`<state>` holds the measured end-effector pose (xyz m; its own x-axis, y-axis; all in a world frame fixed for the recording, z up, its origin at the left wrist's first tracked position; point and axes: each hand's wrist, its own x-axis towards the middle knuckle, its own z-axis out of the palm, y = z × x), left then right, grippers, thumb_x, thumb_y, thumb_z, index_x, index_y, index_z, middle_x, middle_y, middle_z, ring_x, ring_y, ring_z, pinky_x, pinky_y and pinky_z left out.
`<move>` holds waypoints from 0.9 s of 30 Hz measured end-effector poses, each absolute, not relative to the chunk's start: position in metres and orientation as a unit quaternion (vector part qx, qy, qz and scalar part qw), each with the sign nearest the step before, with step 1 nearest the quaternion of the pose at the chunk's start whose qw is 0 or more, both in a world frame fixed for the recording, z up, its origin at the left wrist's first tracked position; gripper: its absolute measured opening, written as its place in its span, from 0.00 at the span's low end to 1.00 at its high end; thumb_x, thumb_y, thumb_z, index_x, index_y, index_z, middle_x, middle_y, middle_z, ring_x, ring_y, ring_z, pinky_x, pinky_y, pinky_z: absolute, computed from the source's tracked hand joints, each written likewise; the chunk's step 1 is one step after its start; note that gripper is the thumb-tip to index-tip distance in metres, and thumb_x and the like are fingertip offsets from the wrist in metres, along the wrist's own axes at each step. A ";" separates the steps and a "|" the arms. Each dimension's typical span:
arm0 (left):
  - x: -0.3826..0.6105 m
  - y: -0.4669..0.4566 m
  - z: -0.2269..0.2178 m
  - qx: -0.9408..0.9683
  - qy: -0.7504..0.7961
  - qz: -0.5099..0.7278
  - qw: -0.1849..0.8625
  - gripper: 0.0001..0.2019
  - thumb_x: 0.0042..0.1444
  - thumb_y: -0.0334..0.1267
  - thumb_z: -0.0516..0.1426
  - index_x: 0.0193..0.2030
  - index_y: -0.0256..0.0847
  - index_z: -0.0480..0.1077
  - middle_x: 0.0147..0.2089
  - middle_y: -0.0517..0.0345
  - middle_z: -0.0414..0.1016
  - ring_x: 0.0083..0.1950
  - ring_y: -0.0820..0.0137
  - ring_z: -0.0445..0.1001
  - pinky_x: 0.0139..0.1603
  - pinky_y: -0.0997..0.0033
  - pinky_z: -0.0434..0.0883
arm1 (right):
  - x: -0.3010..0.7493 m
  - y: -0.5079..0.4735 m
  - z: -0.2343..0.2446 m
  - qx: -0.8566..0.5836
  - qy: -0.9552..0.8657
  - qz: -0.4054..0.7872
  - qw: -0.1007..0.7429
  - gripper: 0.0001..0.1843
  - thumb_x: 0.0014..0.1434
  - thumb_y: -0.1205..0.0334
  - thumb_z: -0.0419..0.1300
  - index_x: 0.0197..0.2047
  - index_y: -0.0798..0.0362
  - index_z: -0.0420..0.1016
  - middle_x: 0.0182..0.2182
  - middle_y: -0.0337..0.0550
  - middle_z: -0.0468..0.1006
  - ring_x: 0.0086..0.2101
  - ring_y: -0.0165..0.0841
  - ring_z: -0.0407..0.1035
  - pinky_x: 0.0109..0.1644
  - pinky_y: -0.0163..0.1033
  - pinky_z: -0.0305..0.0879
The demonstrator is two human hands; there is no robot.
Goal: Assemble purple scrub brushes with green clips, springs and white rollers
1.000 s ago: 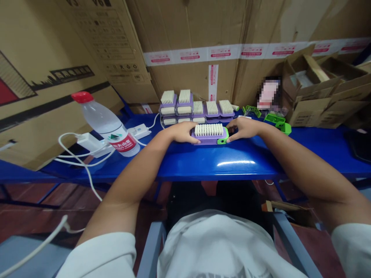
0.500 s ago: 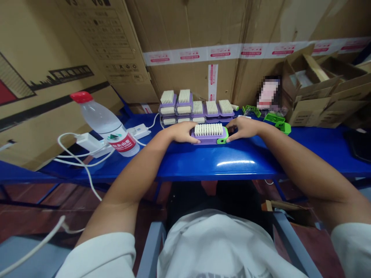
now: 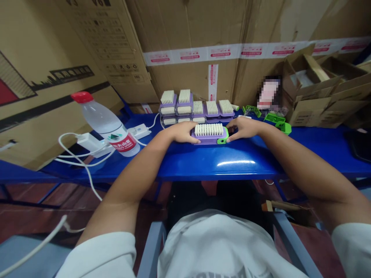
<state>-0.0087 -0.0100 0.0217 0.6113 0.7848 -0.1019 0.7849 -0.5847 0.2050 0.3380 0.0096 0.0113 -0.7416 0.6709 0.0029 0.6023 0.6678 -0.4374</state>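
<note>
A purple brush (image 3: 209,133) with white bristles and a green end piece (image 3: 222,139) lies on the blue table (image 3: 232,160), bristles up. My left hand (image 3: 182,132) grips its left end with fingers curled. My right hand (image 3: 243,128) grips its right end at the green piece. Behind it stands a row of several finished purple brushes (image 3: 197,107), some stacked two high.
A water bottle (image 3: 106,123) with a red cap lies tilted at the left beside a white power strip (image 3: 91,142) and cables. Loose green parts (image 3: 274,119) sit at the right. Cardboard boxes (image 3: 315,90) and cartons wall the back.
</note>
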 end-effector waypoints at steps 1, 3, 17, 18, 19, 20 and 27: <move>-0.009 -0.010 0.022 0.890 0.441 0.000 0.115 0.42 0.54 0.62 0.68 0.70 0.38 0.77 0.73 0.38 0.83 0.70 0.42 0.84 0.70 0.52 0.78 | 0.338 0.010 0.011 -0.352 -0.909 0.210 0.082 0.37 0.55 0.23 0.78 0.42 0.53 0.90 0.38 0.50 0.90 0.38 0.45 0.80 0.43 0.47 0.72; -0.009 -0.010 0.022 0.890 0.441 -0.001 0.113 0.41 0.55 0.62 0.68 0.69 0.39 0.78 0.73 0.39 0.83 0.70 0.42 0.84 0.69 0.52 0.78 | 0.338 0.010 0.011 -0.352 -0.908 0.213 0.081 0.37 0.55 0.23 0.78 0.43 0.52 0.90 0.38 0.50 0.90 0.38 0.44 0.80 0.44 0.47 0.72; -0.010 -0.007 0.019 0.894 0.438 -0.002 0.099 0.40 0.57 0.63 0.68 0.69 0.40 0.78 0.73 0.41 0.84 0.70 0.44 0.84 0.68 0.55 0.78 | 0.339 0.011 0.010 -0.347 -0.908 0.220 0.085 0.35 0.56 0.25 0.78 0.42 0.52 0.90 0.37 0.49 0.90 0.38 0.44 0.80 0.43 0.46 0.70; -0.010 -0.007 0.019 0.894 0.438 -0.001 0.099 0.40 0.57 0.63 0.68 0.69 0.40 0.78 0.73 0.41 0.84 0.69 0.44 0.84 0.68 0.55 0.78 | 0.338 0.011 0.010 -0.350 -0.906 0.221 0.083 0.35 0.55 0.25 0.78 0.42 0.52 0.89 0.38 0.49 0.90 0.38 0.44 0.80 0.43 0.47 0.71; -0.010 -0.007 0.019 0.894 0.437 0.000 0.100 0.40 0.57 0.63 0.68 0.69 0.40 0.78 0.73 0.41 0.84 0.69 0.44 0.84 0.68 0.54 0.79 | 0.338 0.010 0.010 -0.354 -0.905 0.222 0.082 0.36 0.54 0.25 0.78 0.42 0.52 0.89 0.38 0.50 0.90 0.39 0.45 0.80 0.44 0.47 0.71; -0.010 -0.007 0.019 0.894 0.437 0.000 0.102 0.40 0.57 0.63 0.68 0.70 0.41 0.78 0.73 0.41 0.84 0.69 0.44 0.84 0.68 0.54 0.79 | 0.337 0.009 0.011 -0.359 -0.903 0.224 0.080 0.36 0.54 0.25 0.79 0.42 0.52 0.89 0.38 0.50 0.90 0.39 0.45 0.80 0.44 0.48 0.71; -0.011 -0.006 0.018 0.891 0.440 0.003 0.108 0.41 0.55 0.64 0.68 0.70 0.40 0.78 0.73 0.40 0.83 0.69 0.43 0.84 0.68 0.53 0.78 | 0.337 0.009 0.010 -0.363 -0.901 0.226 0.075 0.35 0.54 0.25 0.78 0.41 0.51 0.89 0.38 0.49 0.89 0.39 0.47 0.80 0.45 0.49 0.72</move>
<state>-0.0110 -0.0062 0.0179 0.6122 0.7855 -0.0908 0.7843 -0.5888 0.1953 0.3367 0.0093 0.0101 -0.7246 0.6886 -0.0286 0.6208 0.6341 -0.4610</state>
